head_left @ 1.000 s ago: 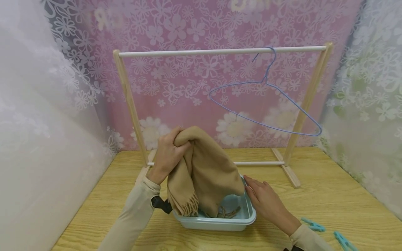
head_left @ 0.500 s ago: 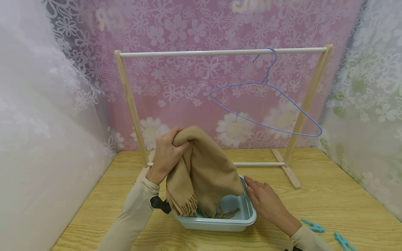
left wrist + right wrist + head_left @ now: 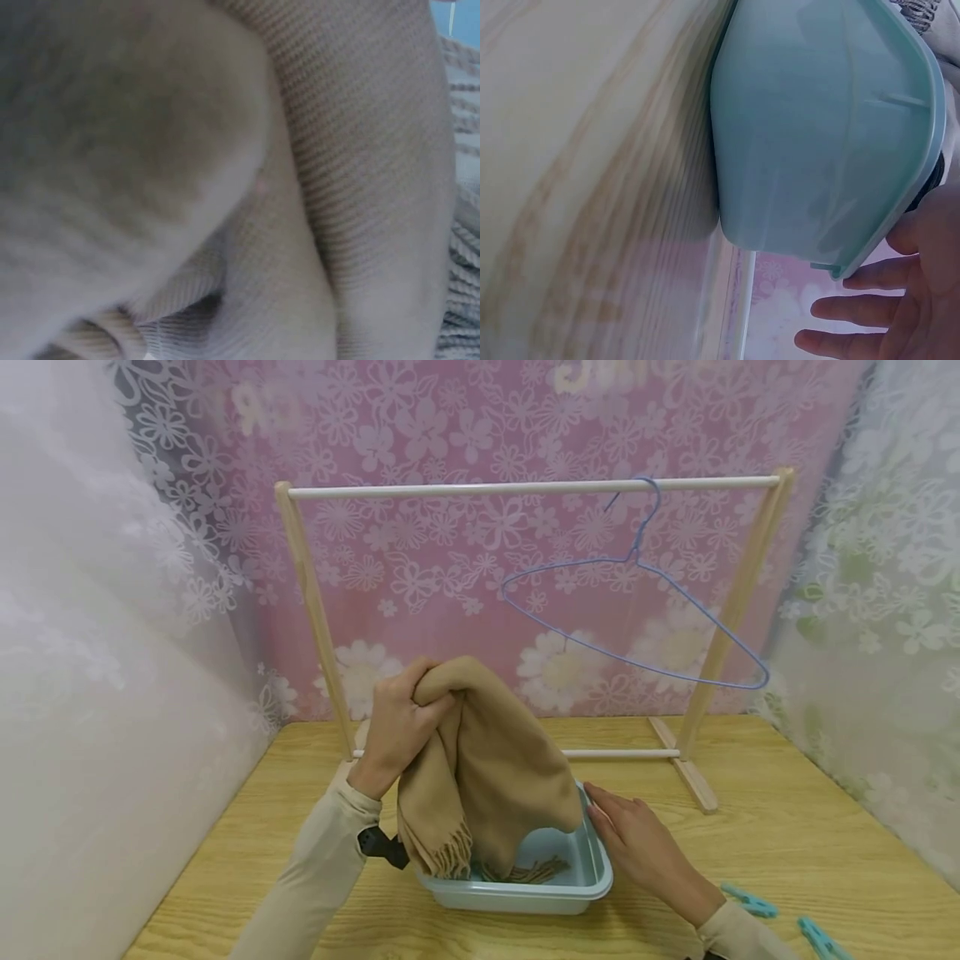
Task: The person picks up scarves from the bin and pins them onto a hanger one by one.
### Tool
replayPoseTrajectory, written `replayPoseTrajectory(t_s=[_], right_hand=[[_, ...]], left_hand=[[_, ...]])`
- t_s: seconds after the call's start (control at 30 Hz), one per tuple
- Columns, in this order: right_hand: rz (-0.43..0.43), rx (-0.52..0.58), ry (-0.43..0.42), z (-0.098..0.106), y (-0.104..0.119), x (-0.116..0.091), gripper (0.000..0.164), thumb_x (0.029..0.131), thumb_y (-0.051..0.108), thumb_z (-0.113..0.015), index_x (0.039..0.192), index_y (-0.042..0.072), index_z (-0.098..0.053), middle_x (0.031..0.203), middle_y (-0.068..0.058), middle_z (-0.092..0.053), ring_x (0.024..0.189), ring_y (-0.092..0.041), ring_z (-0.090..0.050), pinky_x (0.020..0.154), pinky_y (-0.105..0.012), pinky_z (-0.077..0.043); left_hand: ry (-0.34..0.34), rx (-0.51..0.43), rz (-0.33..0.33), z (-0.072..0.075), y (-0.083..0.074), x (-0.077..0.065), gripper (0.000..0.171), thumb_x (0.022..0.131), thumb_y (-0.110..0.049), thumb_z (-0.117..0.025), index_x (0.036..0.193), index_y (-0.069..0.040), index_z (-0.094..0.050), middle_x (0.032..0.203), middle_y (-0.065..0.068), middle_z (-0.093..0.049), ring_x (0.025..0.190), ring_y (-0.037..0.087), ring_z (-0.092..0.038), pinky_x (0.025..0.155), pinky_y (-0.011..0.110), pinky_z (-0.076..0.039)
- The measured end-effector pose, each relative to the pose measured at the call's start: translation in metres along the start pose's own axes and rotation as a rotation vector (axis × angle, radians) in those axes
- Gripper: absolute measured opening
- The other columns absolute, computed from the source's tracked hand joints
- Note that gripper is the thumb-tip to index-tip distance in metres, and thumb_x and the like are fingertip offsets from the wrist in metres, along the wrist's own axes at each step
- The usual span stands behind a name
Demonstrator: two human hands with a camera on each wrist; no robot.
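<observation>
My left hand grips a bunched tan scarf near its folded top. The scarf hangs down into a light blue plastic basin, with one fringed end over the front left rim and more fringe lying on the basin floor. Close folds of the scarf fill most of the left wrist view. My right hand lies along the basin's right rim, fingers straight. In the right wrist view, the fingers of my right hand extend beside the corner of the basin, thumb at the rim.
A wooden drying rack with white bars stands behind the basin. From its top bar hangs a blue wire hanger, right of centre. Two teal clothespins lie on the wood-grain table at the front right.
The scarf's top has risen very slightly in the last half second. Otherwise both hands, the basin and the hanger stay nearly where they were.
</observation>
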State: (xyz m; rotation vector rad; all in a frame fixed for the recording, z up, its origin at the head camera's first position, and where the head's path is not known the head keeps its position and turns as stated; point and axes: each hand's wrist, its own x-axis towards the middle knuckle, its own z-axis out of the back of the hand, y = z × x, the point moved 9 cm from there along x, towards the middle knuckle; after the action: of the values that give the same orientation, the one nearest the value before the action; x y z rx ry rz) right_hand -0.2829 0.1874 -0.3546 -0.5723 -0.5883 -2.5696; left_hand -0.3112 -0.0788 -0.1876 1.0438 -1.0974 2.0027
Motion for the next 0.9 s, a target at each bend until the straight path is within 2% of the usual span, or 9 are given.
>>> replayPoseTrajectory(t_s=[0.1,0.27,0.33,0.5,0.63,0.73,0.8,0.87,0.9], right_hand=[[0.007,0.010,0.000,0.003,-0.001,-0.001,0.037,0.102,0.016,-0.046,0.131,-0.006,-0.054,0.110,-0.013,-0.070,0.100,-0.030,-0.067,0.092,-0.060,-0.045],[0.012,0.033,-0.012,0.016,-0.005,0.002,0.037,0.102,0.015,-0.048,0.129,-0.009,-0.053,0.105,-0.015,-0.070,0.095,-0.029,-0.068,0.088,-0.052,-0.051],[-0.014,0.028,-0.021,0.026,-0.009,0.004,0.039,0.102,0.017,-0.048,0.131,-0.009,-0.051,0.120,-0.025,-0.063,0.107,-0.042,-0.062,0.089,-0.056,-0.049],[-0.086,-0.007,-0.076,0.058,-0.025,0.008,0.044,0.102,0.021,-0.049,0.136,-0.006,-0.047,0.128,-0.028,-0.056,0.113,-0.049,-0.054,0.089,-0.062,-0.045],[-0.082,-0.011,-0.207,0.091,-0.040,0.017,0.042,0.100,0.017,-0.052,0.135,-0.005,-0.048,0.128,-0.031,-0.054,0.111,-0.053,-0.052,0.084,-0.065,-0.043],[-0.051,-0.010,-0.347,0.120,-0.047,0.023,0.039,0.097,0.013,-0.056,0.132,-0.005,-0.052,0.125,-0.032,-0.056,0.088,-0.046,-0.061,0.078,-0.061,-0.045],[-0.048,-0.010,-0.423,0.138,-0.052,0.026,0.038,0.096,0.012,-0.056,0.131,-0.003,-0.053,0.127,-0.028,-0.056,0.061,-0.032,-0.058,0.070,-0.048,-0.049],[-0.033,0.008,-0.502,0.156,-0.056,0.031,0.037,0.094,0.010,-0.058,0.128,-0.004,-0.055,0.129,-0.027,-0.055,0.065,-0.031,-0.058,0.074,-0.047,-0.048],[-0.029,0.024,-0.534,0.164,-0.060,0.034,0.038,0.093,0.009,-0.058,0.127,-0.005,-0.055,0.131,-0.027,-0.053,0.081,-0.035,-0.061,0.081,-0.050,-0.047]], left_hand=[[-0.008,-0.002,-0.005,0.001,-0.002,0.001,0.011,0.082,-0.009,-0.065,0.093,-0.008,-0.068,0.075,0.006,-0.066,0.059,0.011,-0.057,0.057,0.027,-0.049],[-0.013,-0.002,-0.012,0.002,-0.006,0.003,0.010,0.083,-0.008,-0.064,0.092,-0.007,-0.068,0.073,0.006,-0.066,0.057,0.011,-0.057,0.055,0.026,-0.049],[-0.011,0.002,-0.011,0.002,-0.007,0.003,0.010,0.083,-0.008,-0.064,0.092,-0.008,-0.067,0.072,0.006,-0.066,0.057,0.011,-0.057,0.055,0.026,-0.049],[0.005,0.015,-0.005,0.002,-0.009,0.003,0.010,0.083,-0.009,-0.064,0.092,-0.009,-0.067,0.071,0.005,-0.064,0.056,0.010,-0.055,0.054,0.026,-0.048],[0.000,0.015,-0.014,0.000,-0.010,0.003,0.011,0.084,-0.008,-0.063,0.094,-0.009,-0.068,0.073,0.005,-0.065,0.057,0.010,-0.056,0.056,0.026,-0.049],[-0.012,0.008,-0.025,-0.002,-0.010,0.004,0.013,0.083,-0.005,-0.062,0.095,-0.007,-0.068,0.073,0.006,-0.066,0.058,0.011,-0.057,0.056,0.026,-0.049],[-0.021,0.004,-0.032,-0.002,-0.011,0.005,0.014,0.083,-0.004,-0.062,0.095,-0.007,-0.068,0.073,0.007,-0.066,0.057,0.011,-0.056,0.056,0.026,-0.049],[-0.026,0.007,-0.040,-0.004,-0.011,0.007,0.014,0.083,-0.003,-0.062,0.095,-0.006,-0.068,0.072,0.008,-0.066,0.056,0.011,-0.056,0.055,0.026,-0.049],[-0.029,0.011,-0.046,-0.004,-0.011,0.007,0.013,0.083,-0.003,-0.062,0.095,-0.006,-0.068,0.072,0.008,-0.066,0.056,0.011,-0.056,0.055,0.026,-0.049]])
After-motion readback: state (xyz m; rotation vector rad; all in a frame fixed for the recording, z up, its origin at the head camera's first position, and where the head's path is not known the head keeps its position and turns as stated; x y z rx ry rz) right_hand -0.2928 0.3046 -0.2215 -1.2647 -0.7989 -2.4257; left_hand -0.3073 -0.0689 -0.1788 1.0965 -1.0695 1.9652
